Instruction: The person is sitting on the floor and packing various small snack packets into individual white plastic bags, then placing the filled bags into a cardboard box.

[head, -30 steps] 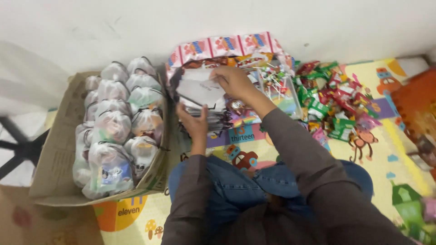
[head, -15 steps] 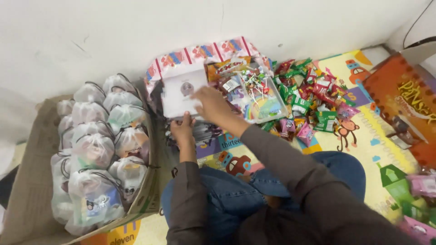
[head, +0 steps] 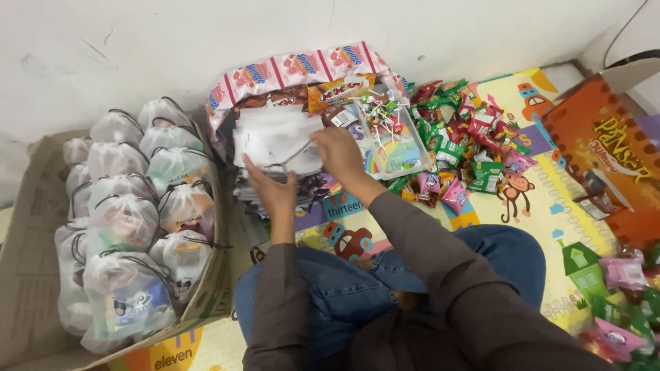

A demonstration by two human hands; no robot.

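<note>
White translucent fabric fills both hands: an empty drawstring pouch (head: 275, 141), motion-blurred, is held up flat between them. The left hand (head: 273, 192) grips its lower edge from underneath, fingers curled up around the black cord, while the right hand (head: 338, 152) pinches its right side, thumb toward the pouch. The pouch's long axis runs roughly left to right, and it lies straight ahead of the left hand and just left of the right; the left hand carries more of it, and how tightly either grips is lost in the blur.

Taking the pouch as the landmark, a stack of flat pouches (head: 289, 189) lies directly beneath it on the play mat (head: 550, 206), touching the left wrist's far side. Just right of the pouch sits a clear tub of lollipops (head: 395, 137), near the right hand's knuckles. Behind the pouch, against the wall, leans a row of pink snack packets (head: 302, 65). Farther right of it spreads a heap of red and green wrapped sweets (head: 474, 134), and beyond that an orange carton (head: 608, 151). Left of the pouch stands a cardboard box (head: 34, 261) packed with filled pouches (head: 127, 220), well apart from both hands.
</note>
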